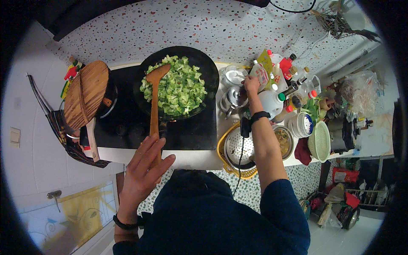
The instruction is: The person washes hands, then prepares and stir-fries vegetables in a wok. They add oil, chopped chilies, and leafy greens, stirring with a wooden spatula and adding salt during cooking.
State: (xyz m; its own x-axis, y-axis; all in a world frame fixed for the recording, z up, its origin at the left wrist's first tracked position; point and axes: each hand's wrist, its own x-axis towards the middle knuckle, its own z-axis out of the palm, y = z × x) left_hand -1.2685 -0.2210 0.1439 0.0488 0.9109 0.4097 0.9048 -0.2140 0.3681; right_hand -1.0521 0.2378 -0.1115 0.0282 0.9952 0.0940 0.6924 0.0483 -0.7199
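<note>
- Fingers [147, 149] of my left hand [139, 173] spread apart over the wooden spatula [154, 100]
- Right hand [252, 85] near a metal pot [237, 97]; grip, I cannot tell
- White jug [270, 104] and yellow basket [220, 151] flank my right forearm

To your left: round wooden lid [88, 91], striped dark cloth [57, 127] just beside it, white light switch [15, 136]. To your right: perforated colander [238, 144] inside yellow basket [231, 171], stack of white bowls [297, 125], dark red cloth [302, 152] beside pale green basket [319, 142], black cooker [340, 135] past it. Far right, you have clear plastic bag [365, 91]. Far side, facing you: speckled wall [127, 25]. Near left: metal handle [54, 194].
</note>
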